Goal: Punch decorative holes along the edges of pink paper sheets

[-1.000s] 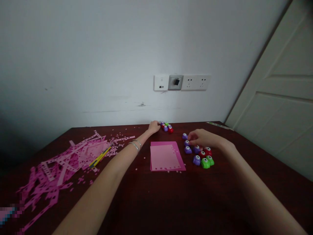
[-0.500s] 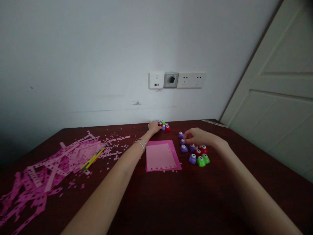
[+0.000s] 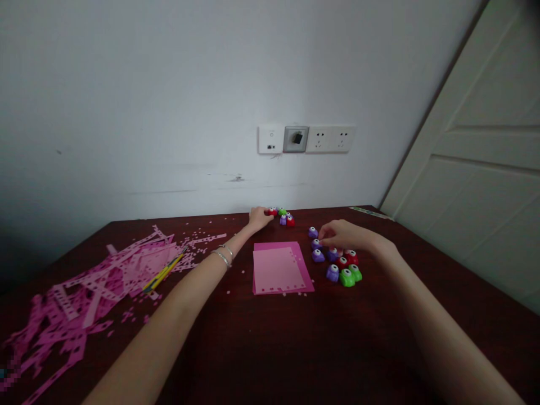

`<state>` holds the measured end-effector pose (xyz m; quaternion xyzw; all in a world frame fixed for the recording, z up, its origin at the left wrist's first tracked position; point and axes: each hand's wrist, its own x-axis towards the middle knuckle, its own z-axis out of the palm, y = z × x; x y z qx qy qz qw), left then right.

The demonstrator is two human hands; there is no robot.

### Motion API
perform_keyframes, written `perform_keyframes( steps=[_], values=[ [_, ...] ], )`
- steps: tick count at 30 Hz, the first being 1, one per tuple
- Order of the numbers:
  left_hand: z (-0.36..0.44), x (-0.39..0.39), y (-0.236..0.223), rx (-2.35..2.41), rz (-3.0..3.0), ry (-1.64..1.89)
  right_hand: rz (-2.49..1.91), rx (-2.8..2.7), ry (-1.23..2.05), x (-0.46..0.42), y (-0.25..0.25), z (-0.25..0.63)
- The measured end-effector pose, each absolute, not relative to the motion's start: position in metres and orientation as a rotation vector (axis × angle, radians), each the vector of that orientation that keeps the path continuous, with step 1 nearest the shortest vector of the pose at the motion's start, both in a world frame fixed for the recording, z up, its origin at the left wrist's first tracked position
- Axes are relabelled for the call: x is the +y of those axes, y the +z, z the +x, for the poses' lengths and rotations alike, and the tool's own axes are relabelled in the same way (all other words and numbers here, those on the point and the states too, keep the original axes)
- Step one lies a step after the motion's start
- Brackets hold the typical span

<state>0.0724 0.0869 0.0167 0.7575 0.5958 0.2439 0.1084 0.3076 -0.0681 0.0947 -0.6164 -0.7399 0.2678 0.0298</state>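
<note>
At the back of the table my left hand (image 3: pixel 259 219) is closed, its fingertips on a red craft punch (image 3: pixel 272 211). Beside it stand several more small punches, among them a green punch (image 3: pixel 282 212) and another red one (image 3: pixel 290 222). My right hand (image 3: pixel 343 233) has its fingers pinched at a purple craft punch (image 3: pixel 316 244), the middle one of a short purple row. Below that hand lies a group of punches, including a green punch (image 3: pixel 347 278). Between my arms are stacked pink paper sheets (image 3: pixel 278 270), the top one with small punched holes along its edges.
Punched pink paper strips (image 3: pixel 97 287) are heaped on the left, with a yellow utility knife (image 3: pixel 164 271) beside them. Tiny pink cutouts are scattered around. A ruler-like strip (image 3: pixel 371 213) lies at the back right. The wall with sockets (image 3: pixel 328 139) bounds the table.
My left hand has shifted slightly left, and the red punch at its fingers has come away from the back group. My right hand has hardly moved.
</note>
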Motion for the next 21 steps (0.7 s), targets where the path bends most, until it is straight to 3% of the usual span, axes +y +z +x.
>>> perform_keyframes(
  steps=[7,14,21],
  values=[
    [0.033,0.030,0.039,1.182,2.382,0.870,-1.756,-2.321,0.818,-0.073,0.100,0.295],
    [0.029,-0.039,0.041,1.015,2.437,0.702,-1.482,-2.392,0.820,-0.079,0.098,0.269],
    [0.036,-0.061,0.058,0.851,2.464,0.686,-1.316,-2.403,0.765,-0.087,0.092,0.241]
  ],
)
